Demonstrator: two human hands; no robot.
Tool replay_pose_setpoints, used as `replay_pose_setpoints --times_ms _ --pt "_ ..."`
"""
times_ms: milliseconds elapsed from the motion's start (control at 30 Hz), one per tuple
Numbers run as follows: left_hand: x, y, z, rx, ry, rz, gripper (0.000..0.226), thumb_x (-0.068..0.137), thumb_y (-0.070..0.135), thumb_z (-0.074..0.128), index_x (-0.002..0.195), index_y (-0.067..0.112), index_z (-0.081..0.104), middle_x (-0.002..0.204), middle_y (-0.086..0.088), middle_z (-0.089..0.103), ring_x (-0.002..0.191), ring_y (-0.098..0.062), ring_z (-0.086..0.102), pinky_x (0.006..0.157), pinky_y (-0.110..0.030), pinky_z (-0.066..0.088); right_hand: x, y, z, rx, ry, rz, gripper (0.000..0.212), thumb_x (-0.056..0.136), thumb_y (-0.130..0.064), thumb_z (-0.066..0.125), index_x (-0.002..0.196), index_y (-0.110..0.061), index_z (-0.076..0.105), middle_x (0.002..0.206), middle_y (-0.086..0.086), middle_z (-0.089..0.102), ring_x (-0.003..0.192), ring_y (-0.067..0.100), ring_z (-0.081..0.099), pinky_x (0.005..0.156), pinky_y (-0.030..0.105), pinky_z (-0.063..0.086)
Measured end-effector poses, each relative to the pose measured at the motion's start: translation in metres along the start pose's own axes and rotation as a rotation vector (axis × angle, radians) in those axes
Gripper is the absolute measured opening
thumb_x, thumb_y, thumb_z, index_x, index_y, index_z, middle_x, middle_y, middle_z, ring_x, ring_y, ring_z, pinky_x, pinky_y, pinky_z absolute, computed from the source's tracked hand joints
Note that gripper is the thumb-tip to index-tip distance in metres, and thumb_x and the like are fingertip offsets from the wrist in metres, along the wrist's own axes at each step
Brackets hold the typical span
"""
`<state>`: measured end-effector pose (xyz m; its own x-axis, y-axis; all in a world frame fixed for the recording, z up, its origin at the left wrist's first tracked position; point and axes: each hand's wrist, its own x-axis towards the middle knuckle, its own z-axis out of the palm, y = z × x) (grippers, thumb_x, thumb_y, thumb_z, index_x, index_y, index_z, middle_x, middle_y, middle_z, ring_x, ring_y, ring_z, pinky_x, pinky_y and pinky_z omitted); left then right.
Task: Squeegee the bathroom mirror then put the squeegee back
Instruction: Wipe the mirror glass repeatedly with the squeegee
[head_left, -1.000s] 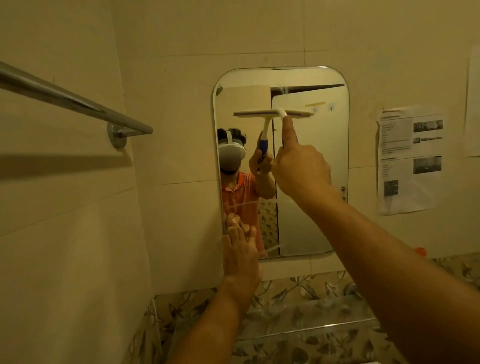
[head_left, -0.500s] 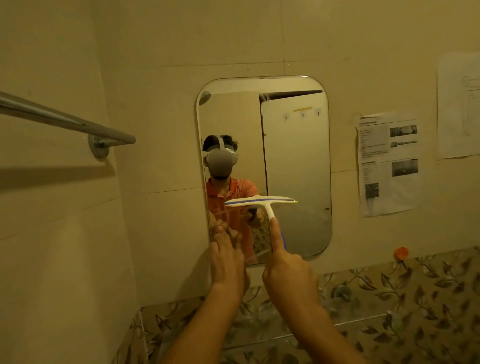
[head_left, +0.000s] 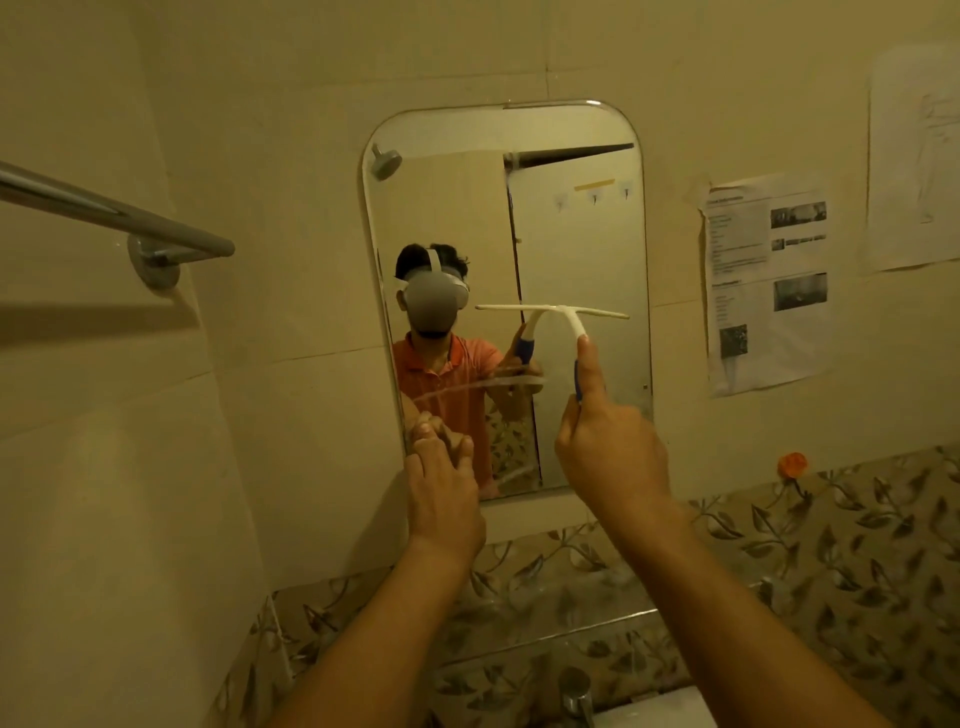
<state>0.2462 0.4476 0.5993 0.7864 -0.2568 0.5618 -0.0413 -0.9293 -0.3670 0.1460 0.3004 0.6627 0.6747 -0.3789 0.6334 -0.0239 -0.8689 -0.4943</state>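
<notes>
The right hand (head_left: 610, 447) is gripping the squeegee (head_left: 553, 310) by its blue handle, with the index finger (head_left: 589, 364) lying straight along the white neck. The blade is sitting level and seems to be touching the mirror (head_left: 571, 234), at mid height on its right half. The left hand (head_left: 441, 493) is resting relaxed fingers on the lower left edge of the glass and is holding nothing. The squeegee is probably light and stiff, with a soft rubber edge. The blue handle is the best place to hold it.
</notes>
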Motion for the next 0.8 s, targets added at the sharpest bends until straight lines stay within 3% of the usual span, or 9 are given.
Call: replay_pose_setpoints --times_ms 267,400,500,633,800 --pt "0.002 0.002 0.004 0.052 -0.015 -0.017 0.093 0.088 0.057 0.054 0.161 0.026 0.006 0.155 -0.034 0.01 0.131 -0.042 0.024 0.103 -0.045 0.028 -0.052 0.021 0.055 0.081 -0.008 0.04 0.081 0.105 -0.032 0.035 0.15 -0.041 -0.032 0.066 -0.001 0.053 0.054 0.014 0.052 0.049 0.032 0.049" --pt "0.001 0.002 0.002 0.024 -0.026 -0.014 0.097 0.084 0.053 0.058 0.161 0.025 0.005 0.155 -0.034 0.007 0.132 -0.042 0.022 0.106 -0.044 0.028 -0.071 0.023 0.069 0.114 -0.038 0.079 0.077 0.106 -0.031 0.03 0.149 -0.039 -0.034 0.071 0.0 0.052 0.053 0.008 0.044 0.045 0.023 0.032" --pt "0.001 0.003 -0.001 0.036 -0.049 -0.017 0.097 0.085 0.054 0.056 0.161 0.025 0.004 0.155 -0.034 0.007 0.132 -0.042 0.02 0.106 -0.044 0.027 -0.084 0.025 0.074 0.077 -0.072 0.09 0.076 0.107 -0.031 0.027 0.147 -0.037 -0.037 0.07 -0.001 0.051 0.055 0.009 0.043 0.045 0.024 0.029" --pt "0.0 0.004 -0.004 0.028 -0.066 -0.028 0.096 0.086 0.056 0.056 0.161 0.026 0.004 0.156 -0.033 0.006 0.132 -0.041 0.02 0.107 -0.044 0.028 -0.087 0.033 0.068 0.095 -0.118 0.078 0.075 0.107 -0.033 0.029 0.15 -0.039 -0.033 0.07 -0.001 0.053 0.053 0.009 0.044 0.044 0.025 0.031" --pt "0.0 0.004 -0.006 0.039 -0.046 -0.031 0.098 0.083 0.059 0.056 0.161 0.026 0.007 0.156 -0.033 0.008 0.129 -0.04 0.024 0.103 -0.044 0.028 -0.045 0.041 0.022 0.321 0.044 0.122 0.071 0.106 -0.036 0.036 0.154 -0.051 -0.014 0.069 0.005 0.059 0.056 0.021 0.059 0.053 0.044 0.057"
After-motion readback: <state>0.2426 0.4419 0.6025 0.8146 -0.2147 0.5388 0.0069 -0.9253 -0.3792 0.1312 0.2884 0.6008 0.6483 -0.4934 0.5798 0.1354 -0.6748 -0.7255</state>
